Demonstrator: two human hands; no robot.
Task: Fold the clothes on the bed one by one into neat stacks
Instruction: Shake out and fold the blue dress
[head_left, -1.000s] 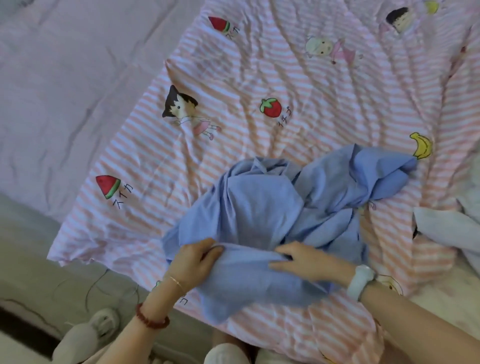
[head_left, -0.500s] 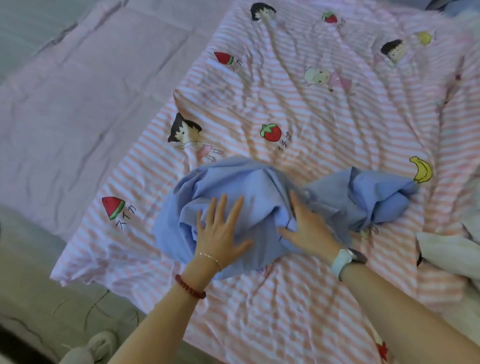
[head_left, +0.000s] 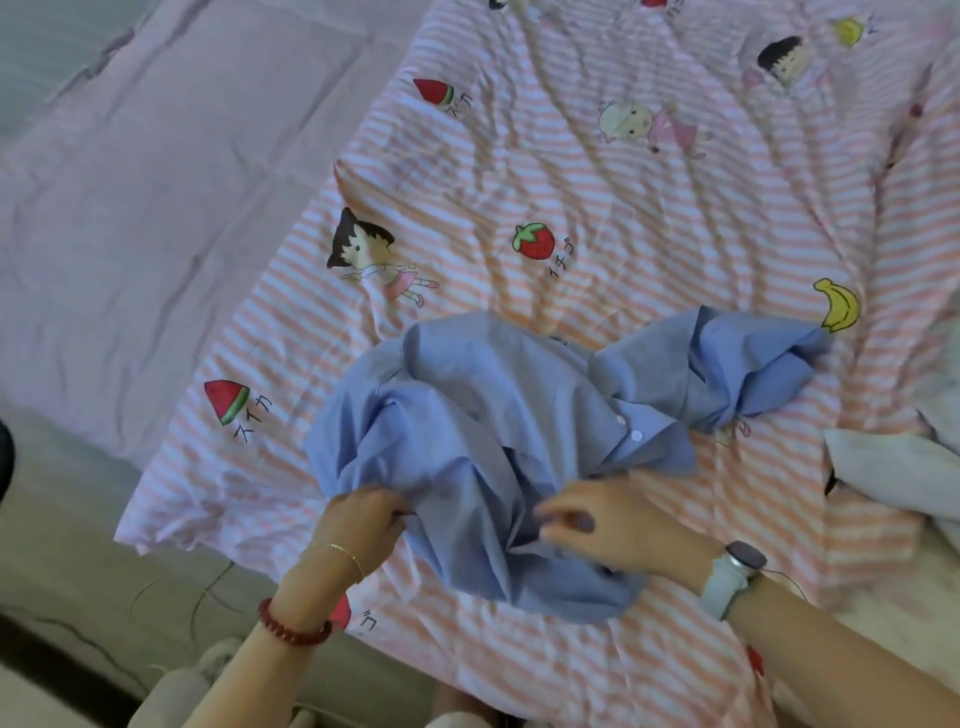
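Note:
A crumpled light-blue button shirt (head_left: 498, 410) lies bunched on the pink striped cartoon sheet (head_left: 623, 182), one sleeve trailing to the right toward a banana print. My left hand (head_left: 363, 525) grips the shirt's near left edge, fingers curled into the cloth. My right hand (head_left: 608, 525), with a pale watch on the wrist, pinches a fold of the shirt near its middle front, just below two white buttons.
A pale grey-white garment (head_left: 883, 473) lies at the right edge of the bed. The plain lilac bedsheet (head_left: 156, 208) spreads to the left. The striped sheet's near edge hangs over the bed side, with pale slippers (head_left: 176, 691) on the floor below.
Half a second ago both hands lay flat, pressing the shirt. They have since drawn back to its near edge and taken hold of the cloth; the shirt's buttoned front now shows.

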